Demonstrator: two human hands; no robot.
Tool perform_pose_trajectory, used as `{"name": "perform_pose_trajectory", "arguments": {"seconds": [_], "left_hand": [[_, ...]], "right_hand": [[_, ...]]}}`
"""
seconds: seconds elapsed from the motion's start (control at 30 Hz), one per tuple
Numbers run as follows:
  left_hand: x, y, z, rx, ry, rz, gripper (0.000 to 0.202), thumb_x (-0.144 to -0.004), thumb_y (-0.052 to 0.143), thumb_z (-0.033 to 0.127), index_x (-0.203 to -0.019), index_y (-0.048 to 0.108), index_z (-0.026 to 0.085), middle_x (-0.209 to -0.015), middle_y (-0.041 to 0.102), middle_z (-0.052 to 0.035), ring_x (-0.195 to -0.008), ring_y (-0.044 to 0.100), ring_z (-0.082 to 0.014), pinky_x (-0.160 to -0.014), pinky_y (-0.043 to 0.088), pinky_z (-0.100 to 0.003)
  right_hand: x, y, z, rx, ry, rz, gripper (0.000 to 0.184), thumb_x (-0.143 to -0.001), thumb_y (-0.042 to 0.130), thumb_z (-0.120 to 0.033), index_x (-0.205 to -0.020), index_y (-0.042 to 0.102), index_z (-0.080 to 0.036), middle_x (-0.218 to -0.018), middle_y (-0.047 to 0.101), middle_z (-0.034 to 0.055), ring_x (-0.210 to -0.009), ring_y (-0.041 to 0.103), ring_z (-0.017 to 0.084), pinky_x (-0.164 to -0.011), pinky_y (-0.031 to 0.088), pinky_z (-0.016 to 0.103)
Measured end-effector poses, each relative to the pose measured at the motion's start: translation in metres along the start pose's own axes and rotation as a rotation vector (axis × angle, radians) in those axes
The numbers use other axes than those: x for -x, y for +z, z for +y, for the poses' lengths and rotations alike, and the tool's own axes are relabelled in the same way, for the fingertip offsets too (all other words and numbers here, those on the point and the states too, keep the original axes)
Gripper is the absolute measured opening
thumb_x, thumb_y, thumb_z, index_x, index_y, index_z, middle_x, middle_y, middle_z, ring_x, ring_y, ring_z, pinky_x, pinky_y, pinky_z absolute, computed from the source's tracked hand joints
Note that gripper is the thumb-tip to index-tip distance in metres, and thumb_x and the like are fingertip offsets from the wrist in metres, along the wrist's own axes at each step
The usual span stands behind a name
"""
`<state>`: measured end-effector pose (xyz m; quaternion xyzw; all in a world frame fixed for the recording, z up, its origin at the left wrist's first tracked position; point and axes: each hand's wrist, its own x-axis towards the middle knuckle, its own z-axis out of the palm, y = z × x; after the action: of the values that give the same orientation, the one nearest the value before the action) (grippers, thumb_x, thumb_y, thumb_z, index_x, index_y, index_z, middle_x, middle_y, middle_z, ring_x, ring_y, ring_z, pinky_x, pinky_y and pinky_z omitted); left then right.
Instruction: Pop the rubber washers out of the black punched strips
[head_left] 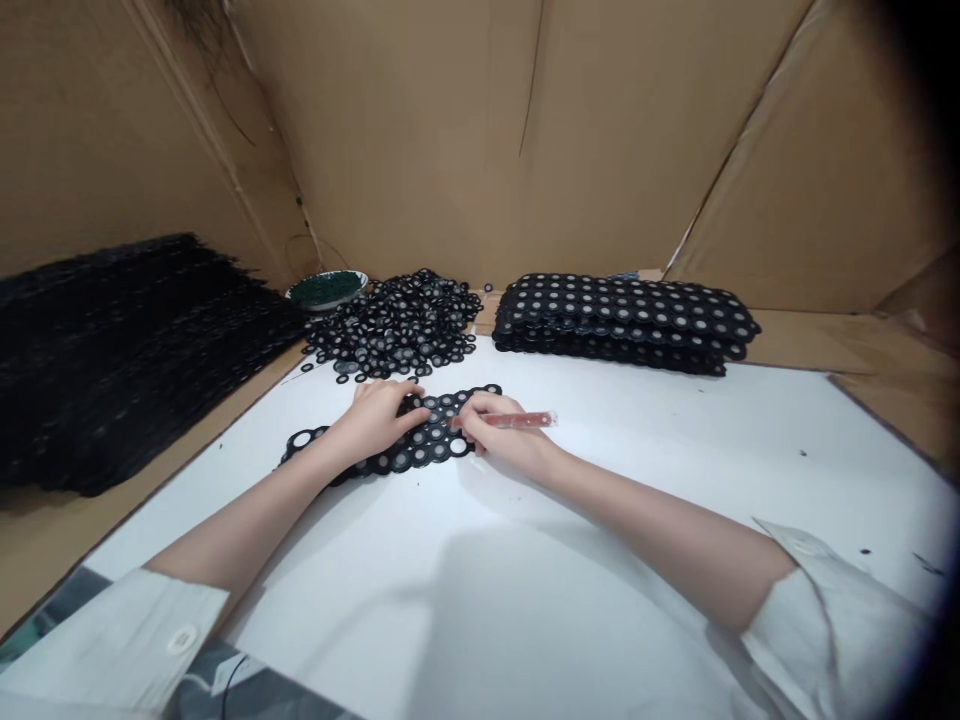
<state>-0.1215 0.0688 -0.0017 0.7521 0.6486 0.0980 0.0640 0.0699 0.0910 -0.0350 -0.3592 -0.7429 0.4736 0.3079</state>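
Now, the right hand [501, 432] is wrapped snugly around a slim reddish tool [534, 420], its near-end tip at the strip of black discs [442, 432] — and that strip lies on the white tabletop [360, 590], beneath both hands. Over to the left hand [381, 418]: thumb and fingers rest upon the strip — pinching or merely pressing, I cannot tell. Beyond it sits a heap of small rings [401, 325].

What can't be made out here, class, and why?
In the head view:
Part of the black ring-patterned strip: covered by the left hand.
Part of the slim reddish tool: behind the right hand.
Dark green contents of the white-rimmed round bowl: too small to tell.
Black bristly pile: cut off by left edge.
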Motion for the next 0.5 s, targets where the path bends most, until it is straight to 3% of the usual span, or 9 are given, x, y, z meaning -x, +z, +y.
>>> {"name": "perform_pose_trajectory", "arguments": {"seconds": [0.1, 0.3, 0.4, 0.5], "left_hand": [[-0.002, 0.004, 0.000, 0.037, -0.013, 0.015, 0.027, -0.073, 0.048, 0.037, -0.092, 0.055, 0.020, -0.096, 0.059, -0.0063, -0.097, 0.047, -0.0273, -0.085, 0.030, -0.040], [-0.003, 0.002, -0.004, 0.450, 0.004, -0.074, 0.015, -0.068, 0.053, 0.028, -0.079, 0.048, 0.019, -0.081, 0.054, 0.0005, -0.080, 0.051, -0.0183, -0.074, 0.036, -0.029], [-0.002, 0.001, -0.004, 0.644, -0.032, -0.127, 0.018, -0.066, 0.056, 0.027, -0.079, 0.047, 0.019, -0.076, 0.052, 0.0026, -0.079, 0.050, -0.0167, -0.073, 0.036, -0.028], [0.000, 0.001, -0.003, 0.804, -0.091, -0.178, 0.025, -0.065, 0.057, 0.026, -0.087, 0.047, 0.020, -0.073, 0.053, 0.0039, -0.074, 0.051, -0.0154, -0.069, 0.036, -0.027]], "right_hand": [[-0.002, -0.004, -0.005, -0.014, -0.055, 0.106, 0.026, -0.079, 0.039, -0.035, -0.066, 0.052, -0.018, -0.073, 0.053, 0.0003, -0.064, 0.051, 0.011, -0.056, 0.039, 0.023], [-0.016, -0.003, -0.010, 0.135, -0.254, 0.199, 0.021, -0.076, 0.043, -0.023, -0.058, 0.053, -0.018, -0.084, 0.055, 0.0019, -0.087, 0.051, 0.015, -0.080, 0.039, 0.029], [-0.019, -0.001, -0.005, 0.226, -0.334, 0.178, 0.021, -0.073, 0.047, -0.020, -0.052, 0.050, -0.018, -0.100, 0.055, 0.0039, -0.103, 0.044, 0.017, -0.092, 0.033, 0.033], [-0.017, -0.003, 0.002, 0.202, -0.255, 0.078, 0.022, -0.073, 0.047, -0.021, -0.051, 0.051, -0.018, -0.114, 0.051, 0.0028, -0.109, 0.043, 0.018, -0.095, 0.031, 0.035]]}}
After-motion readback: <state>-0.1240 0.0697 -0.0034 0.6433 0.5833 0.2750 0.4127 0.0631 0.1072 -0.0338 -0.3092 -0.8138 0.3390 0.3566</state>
